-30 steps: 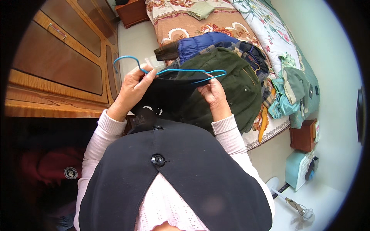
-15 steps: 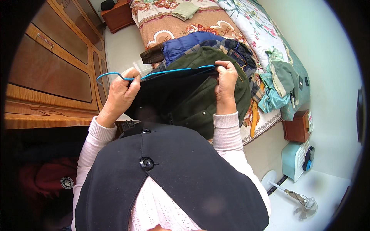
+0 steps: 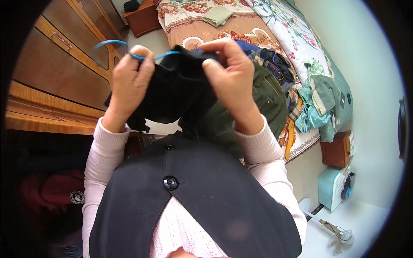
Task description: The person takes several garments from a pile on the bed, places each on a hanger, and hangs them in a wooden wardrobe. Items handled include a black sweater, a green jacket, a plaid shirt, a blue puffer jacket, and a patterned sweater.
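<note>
Ahead of my chest, my left hand (image 3: 131,84) is closed on a blue clothes hanger (image 3: 167,54), pinching it between thumb and fingers. The hanger's curved blue end sticks out past that hand to the left, smeared by motion. A black garment (image 3: 172,86) hangs in folds between my two hands, its kind hidden by the bunching. My right hand (image 3: 232,71) grips the garment's top edge, thumb against fingers. Cloth covers the hanger's right part. Just beyond, a dark green garment (image 3: 269,96) lies on the bed, partly behind my right wrist.
Piled clothes, including a plaid one (image 3: 269,64), cover the bed's (image 3: 185,28) near end. Light green clothes (image 3: 318,99) and a yellow strap (image 3: 290,139) lie at right. A wooden wardrobe (image 3: 60,69) stands left, with dark red cloth (image 3: 51,189) below. A fan (image 3: 340,238) stands lower right.
Both hands have risen, and my right hand has come left, closer to my left. The black garment's stretched edge is now bunched over the hanger's right part.
</note>
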{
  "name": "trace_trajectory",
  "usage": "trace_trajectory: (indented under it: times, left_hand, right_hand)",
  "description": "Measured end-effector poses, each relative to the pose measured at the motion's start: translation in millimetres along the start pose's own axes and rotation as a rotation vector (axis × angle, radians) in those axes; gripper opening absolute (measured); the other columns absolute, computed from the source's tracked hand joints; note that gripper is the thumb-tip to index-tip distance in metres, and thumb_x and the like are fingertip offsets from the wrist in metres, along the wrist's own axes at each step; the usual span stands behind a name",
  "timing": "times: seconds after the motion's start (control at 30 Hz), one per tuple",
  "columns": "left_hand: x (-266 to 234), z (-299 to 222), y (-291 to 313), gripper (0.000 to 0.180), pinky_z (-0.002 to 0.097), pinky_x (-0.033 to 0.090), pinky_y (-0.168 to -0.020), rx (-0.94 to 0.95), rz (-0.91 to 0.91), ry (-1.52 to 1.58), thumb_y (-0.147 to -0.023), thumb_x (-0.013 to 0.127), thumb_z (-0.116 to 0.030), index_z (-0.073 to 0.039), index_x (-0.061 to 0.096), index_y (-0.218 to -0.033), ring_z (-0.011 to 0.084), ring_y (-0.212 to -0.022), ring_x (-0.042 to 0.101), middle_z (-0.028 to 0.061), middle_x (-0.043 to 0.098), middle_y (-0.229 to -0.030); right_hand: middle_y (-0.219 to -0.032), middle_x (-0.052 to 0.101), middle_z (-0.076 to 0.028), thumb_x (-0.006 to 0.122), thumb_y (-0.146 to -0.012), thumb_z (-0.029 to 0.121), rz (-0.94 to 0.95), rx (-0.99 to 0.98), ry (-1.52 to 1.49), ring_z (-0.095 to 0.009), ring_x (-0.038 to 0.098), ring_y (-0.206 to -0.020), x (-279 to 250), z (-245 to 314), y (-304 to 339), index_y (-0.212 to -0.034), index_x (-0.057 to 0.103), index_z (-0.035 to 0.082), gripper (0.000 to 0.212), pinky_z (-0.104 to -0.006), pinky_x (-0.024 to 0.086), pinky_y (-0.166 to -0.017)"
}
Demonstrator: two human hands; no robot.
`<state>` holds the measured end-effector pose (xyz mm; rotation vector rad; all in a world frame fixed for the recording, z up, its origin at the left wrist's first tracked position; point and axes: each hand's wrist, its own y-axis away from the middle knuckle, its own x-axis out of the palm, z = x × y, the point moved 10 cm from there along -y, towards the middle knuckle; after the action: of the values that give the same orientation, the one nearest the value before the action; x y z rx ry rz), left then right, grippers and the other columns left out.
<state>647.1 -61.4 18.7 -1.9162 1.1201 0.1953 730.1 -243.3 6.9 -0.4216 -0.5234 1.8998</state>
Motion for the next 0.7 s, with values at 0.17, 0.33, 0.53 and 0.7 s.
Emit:
trace_trajectory:
  times: [0.17, 0.33, 0.53, 0.7]
  left_hand:
    - [-56, -25, -19, 0.013, 0.0192, 0.040, -0.066, 0.094, -0.155, 0.369, -0.099, 0.054, -0.016, -0.005, 0.059, -0.095, 0.0048, -0.073, 0.048, -0.0002, 0.057, -0.083]
    - [-59, -13, -17, 0.014, 0.0193, 0.039, -0.070, -0.002, -0.221, 0.476, -0.099, 0.054, -0.018, -0.006, 0.060, -0.094, 0.0050, -0.074, 0.048, -0.0007, 0.057, -0.084]
    - [-42, -4, -17, 0.015, 0.0185, 0.033, -0.063, -0.011, -0.220, 0.454, -0.099, 0.055, -0.019, -0.007, 0.059, -0.093, 0.0045, -0.070, 0.041, -0.0035, 0.050, -0.079]
    - [-38, -8, -23, 0.014, 0.0184, 0.031, -0.061, 0.045, -0.161, 0.326, -0.099, 0.055, -0.018, -0.006, 0.058, -0.093, 0.0036, -0.069, 0.037, -0.0045, 0.046, -0.077]
  right_hand:
    - [-0.084, 0.060, -0.009, 0.075, -0.079, 0.015, 0.105, -0.391, 0.052, -0.021, 0.056, -0.068, 21, 44, 15, -0.115, 0.058, 0.001, 0.042, -0.0299, 0.047, -0.062]
    - [-0.110, 0.056, -0.013, 0.063, -0.092, 0.028, -0.553, -0.497, 0.468, -0.023, 0.053, -0.095, -77, 16, 16, -0.117, 0.053, 0.000, 0.039, -0.0334, 0.043, -0.087]
    - [-0.088, 0.060, -0.011, 0.055, -0.098, 0.032, -0.306, -0.103, 0.012, -0.025, 0.056, -0.079, -88, -75, -13, -0.104, 0.058, -0.001, 0.033, -0.0293, 0.046, -0.078]
    - [-0.067, 0.051, -0.012, 0.060, -0.095, 0.030, -0.414, -0.483, 0.702, -0.026, 0.049, -0.058, -131, 20, -38, -0.078, 0.056, 0.003, 0.032, -0.0349, 0.040, -0.055]
